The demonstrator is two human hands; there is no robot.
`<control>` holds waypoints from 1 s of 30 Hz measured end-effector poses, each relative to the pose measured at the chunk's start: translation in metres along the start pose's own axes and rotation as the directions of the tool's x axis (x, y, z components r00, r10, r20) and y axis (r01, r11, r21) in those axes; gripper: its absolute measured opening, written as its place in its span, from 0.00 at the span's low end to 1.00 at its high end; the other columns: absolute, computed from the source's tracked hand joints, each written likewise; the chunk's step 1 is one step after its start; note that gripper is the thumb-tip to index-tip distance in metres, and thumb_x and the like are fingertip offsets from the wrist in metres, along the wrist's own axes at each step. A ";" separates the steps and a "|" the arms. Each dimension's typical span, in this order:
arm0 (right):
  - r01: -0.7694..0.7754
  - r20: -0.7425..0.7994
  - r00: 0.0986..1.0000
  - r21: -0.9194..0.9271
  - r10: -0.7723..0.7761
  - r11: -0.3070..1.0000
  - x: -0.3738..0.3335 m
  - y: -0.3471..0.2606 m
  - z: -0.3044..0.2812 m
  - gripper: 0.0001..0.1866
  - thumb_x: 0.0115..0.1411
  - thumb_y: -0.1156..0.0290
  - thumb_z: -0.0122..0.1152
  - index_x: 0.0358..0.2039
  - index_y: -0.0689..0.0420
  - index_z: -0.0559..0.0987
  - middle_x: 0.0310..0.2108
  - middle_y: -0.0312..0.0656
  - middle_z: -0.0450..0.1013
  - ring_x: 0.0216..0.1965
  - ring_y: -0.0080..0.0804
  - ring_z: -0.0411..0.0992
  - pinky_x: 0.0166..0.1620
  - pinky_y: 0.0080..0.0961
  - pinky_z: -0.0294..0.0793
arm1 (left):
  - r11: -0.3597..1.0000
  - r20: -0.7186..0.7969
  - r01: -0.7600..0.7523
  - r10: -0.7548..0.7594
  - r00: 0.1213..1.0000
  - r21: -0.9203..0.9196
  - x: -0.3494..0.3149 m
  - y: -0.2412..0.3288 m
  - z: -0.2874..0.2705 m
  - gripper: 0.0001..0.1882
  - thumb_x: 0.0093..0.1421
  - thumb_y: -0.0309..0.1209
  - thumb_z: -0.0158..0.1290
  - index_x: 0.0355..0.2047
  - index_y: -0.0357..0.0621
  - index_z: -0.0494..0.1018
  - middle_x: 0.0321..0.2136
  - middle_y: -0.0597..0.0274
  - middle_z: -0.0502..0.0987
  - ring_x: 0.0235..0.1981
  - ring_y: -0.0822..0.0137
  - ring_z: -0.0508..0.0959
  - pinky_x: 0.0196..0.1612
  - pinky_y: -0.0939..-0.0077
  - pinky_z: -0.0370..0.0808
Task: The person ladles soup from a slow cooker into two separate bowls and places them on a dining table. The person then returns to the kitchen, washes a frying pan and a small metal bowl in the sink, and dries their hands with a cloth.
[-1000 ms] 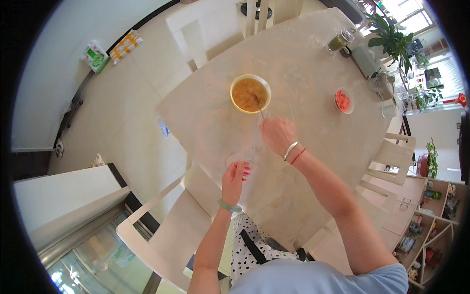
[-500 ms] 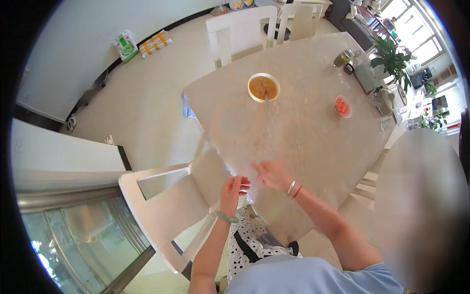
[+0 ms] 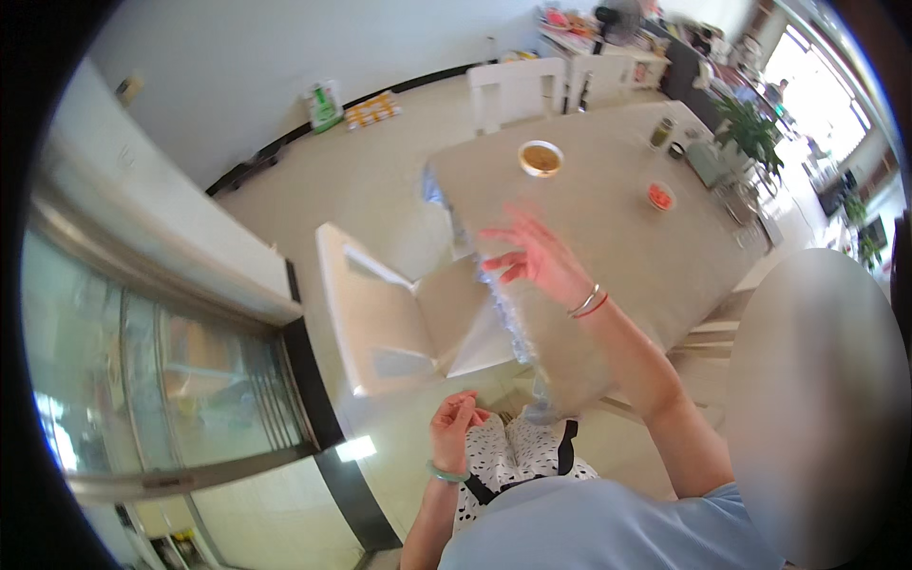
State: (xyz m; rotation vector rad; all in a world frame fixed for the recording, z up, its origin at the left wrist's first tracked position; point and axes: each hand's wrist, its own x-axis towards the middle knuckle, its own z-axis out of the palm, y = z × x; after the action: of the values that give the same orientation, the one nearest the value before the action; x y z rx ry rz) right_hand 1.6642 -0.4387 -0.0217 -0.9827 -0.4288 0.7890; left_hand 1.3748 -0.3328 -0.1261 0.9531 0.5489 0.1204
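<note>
The right hand (image 3: 540, 258), spread and empty, hovers over the beige-covered counter (image 3: 613, 223); beyond it sits a round white bowl (image 3: 541, 174) of orange-brown food (image 3: 540, 158). Below it, the left hand (image 3: 456, 425) half-curls, contents unclear.

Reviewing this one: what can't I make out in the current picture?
All in the head view:
Right hand: partly smeared by motion blur.
Left hand: palm hidden by its own curl.
Left forearm: cut off by the lower edge.
Larger bowl: contents too small and blurred to identify.
Grey oval: hides whatever is behind it.
</note>
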 end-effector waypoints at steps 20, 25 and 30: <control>-0.792 0.682 -0.309 -0.571 0.663 0.218 -0.239 0.388 0.640 0.40 0.66 0.37 0.33 0.62 0.61 0.61 0.60 0.47 0.63 0.62 0.37 0.61 0.65 0.34 0.58 | 0.566 -0.626 0.530 0.776 -0.082 0.632 -0.454 0.066 -0.308 0.30 0.59 0.51 0.53 0.60 0.57 0.67 0.63 0.63 0.63 0.67 0.63 0.58 0.67 0.52 0.43; -0.694 0.612 -0.540 -0.712 0.577 0.105 -0.246 0.433 0.729 0.40 0.68 0.40 0.34 0.65 0.64 0.57 0.63 0.53 0.59 0.64 0.41 0.59 0.66 0.37 0.57 | 0.687 -0.617 0.538 0.707 -0.344 0.488 -0.504 0.064 -0.377 0.29 0.59 0.46 0.55 0.60 0.55 0.67 0.61 0.61 0.65 0.61 0.61 0.65 0.64 0.57 0.53; -0.600 0.524 -0.608 -0.795 0.596 0.088 -0.232 0.463 0.824 0.35 0.69 0.45 0.38 0.60 0.65 0.64 0.59 0.54 0.65 0.61 0.45 0.64 0.64 0.40 0.60 | 0.863 -0.762 -0.072 0.399 -0.510 0.500 -0.533 0.079 -0.447 0.33 0.60 0.38 0.56 0.64 0.46 0.59 0.57 0.53 0.68 0.55 0.58 0.71 0.54 0.65 0.68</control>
State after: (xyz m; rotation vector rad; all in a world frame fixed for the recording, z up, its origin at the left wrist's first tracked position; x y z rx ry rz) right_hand 0.7970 0.0026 0.0001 -0.3783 -0.7728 3.0538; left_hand 0.7070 -0.1332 -0.0567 0.9220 2.1185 1.6962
